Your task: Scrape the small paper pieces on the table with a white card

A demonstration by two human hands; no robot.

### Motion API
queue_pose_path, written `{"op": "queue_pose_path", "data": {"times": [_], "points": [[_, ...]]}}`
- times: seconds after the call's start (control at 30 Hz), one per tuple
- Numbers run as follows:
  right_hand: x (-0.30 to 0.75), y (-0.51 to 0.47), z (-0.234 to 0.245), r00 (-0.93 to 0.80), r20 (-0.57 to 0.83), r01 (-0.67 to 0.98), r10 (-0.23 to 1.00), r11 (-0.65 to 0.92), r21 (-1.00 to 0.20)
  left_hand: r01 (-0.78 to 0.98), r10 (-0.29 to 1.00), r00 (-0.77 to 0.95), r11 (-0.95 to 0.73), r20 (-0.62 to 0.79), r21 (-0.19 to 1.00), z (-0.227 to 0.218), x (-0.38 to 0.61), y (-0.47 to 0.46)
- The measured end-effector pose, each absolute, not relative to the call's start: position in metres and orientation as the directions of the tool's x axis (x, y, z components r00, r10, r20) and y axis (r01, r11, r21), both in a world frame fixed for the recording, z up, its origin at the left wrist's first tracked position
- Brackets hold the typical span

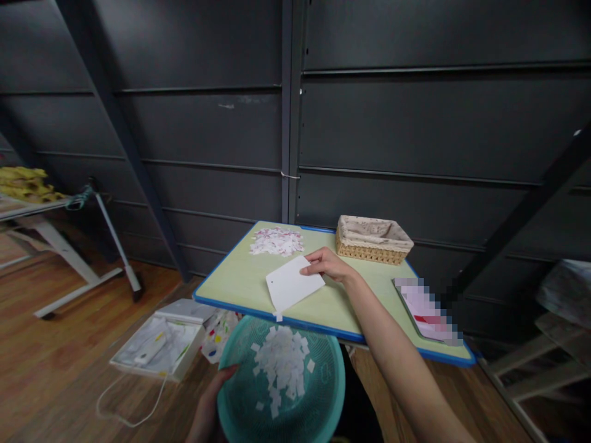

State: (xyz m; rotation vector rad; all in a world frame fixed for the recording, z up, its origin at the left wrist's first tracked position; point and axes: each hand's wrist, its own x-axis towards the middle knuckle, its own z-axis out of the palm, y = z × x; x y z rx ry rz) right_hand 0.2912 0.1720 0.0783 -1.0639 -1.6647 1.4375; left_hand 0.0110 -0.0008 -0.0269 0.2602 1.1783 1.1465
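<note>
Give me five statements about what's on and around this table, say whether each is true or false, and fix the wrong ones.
1. The right hand holds a white card over the table. True.
2. The left hand also holds the card. False: it holds the basin by its rim.
3. Paper scraps lie in the basin. True.
4. The basket stands left of the paper pile, as the camera sees it. False: it stands to the right of the pile.
5. The table has a blue edge. True.
</note>
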Motion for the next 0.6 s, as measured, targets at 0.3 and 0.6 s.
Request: {"op": "queue_pose_path", "data": {"times": [0.3, 0.6], "points": [[0.288, 0.170, 0.079, -0.425, 0.017, 0.047, 0.905, 0.041, -0.998, -0.588, 0.788, -0.019, 0.489, -0.615, 0.645, -0.026, 0.010, -0.003], [0.307, 0.200, 0.063, 0.355, 0.487, 0.343, 0.798, 0.373, -0.862, -0.564, 0.780, -0.018, 0.508, -0.625, 0.651, -0.022, 0.011, -0.001]]}}
